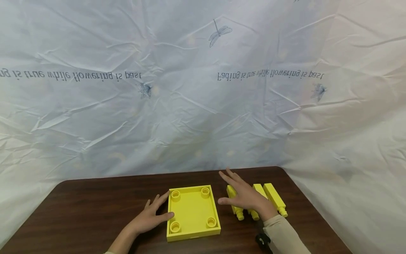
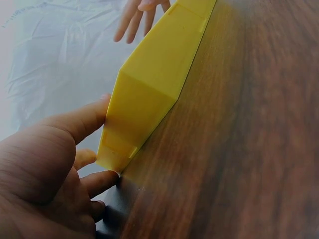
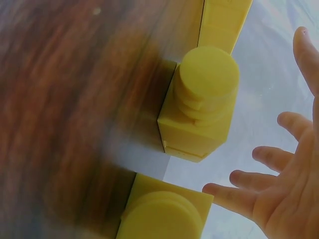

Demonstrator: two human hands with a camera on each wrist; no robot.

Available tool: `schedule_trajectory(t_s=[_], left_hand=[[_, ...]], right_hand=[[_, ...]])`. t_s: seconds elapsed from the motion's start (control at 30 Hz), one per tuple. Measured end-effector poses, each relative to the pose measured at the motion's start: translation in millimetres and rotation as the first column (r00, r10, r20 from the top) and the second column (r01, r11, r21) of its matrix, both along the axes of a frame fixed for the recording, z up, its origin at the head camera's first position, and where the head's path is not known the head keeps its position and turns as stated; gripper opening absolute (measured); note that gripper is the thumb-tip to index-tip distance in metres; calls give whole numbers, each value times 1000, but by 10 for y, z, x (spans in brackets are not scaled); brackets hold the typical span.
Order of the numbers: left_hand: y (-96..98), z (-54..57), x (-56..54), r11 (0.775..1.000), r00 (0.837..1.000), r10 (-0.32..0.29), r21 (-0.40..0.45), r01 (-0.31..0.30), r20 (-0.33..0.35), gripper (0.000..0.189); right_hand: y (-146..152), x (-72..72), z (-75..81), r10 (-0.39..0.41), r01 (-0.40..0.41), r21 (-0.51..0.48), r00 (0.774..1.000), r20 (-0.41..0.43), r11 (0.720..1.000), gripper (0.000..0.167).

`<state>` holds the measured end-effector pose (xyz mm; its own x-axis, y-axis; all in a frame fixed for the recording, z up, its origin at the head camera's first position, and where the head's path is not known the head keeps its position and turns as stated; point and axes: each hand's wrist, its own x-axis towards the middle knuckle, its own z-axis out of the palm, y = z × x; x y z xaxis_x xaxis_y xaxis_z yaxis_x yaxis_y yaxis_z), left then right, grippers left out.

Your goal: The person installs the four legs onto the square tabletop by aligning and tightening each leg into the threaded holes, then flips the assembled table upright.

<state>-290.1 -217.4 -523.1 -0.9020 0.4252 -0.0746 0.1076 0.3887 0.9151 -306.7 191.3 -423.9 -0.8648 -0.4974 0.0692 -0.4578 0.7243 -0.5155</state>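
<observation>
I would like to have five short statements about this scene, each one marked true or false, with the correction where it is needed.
1. The left hand touches the yellow panel at its left side. True.
2. The right hand holds none of the yellow bars. True.
3. The bars lie to the left of the panel. False: they lie to its right, from the person's side.
4. The panel has only one round socket, in its middle. False: four sockets show, one near each corner.
5. The knobbed ends of the bars face the person's side of the table. True.
</observation>
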Motion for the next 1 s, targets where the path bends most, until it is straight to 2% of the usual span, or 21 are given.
schedule_trajectory(t_s=[0.4,1.0], left_hand=[[-3,7,20,1000,1000,0,12,0,3,94],[4,30,11,1000,1000,-1,-10,1,-15,95]], right_hand=[[-22,0,-7,-5,4,11,999,50,1000,98],[-1,-12,-30,-23,21,20,997,76,1000,97]])
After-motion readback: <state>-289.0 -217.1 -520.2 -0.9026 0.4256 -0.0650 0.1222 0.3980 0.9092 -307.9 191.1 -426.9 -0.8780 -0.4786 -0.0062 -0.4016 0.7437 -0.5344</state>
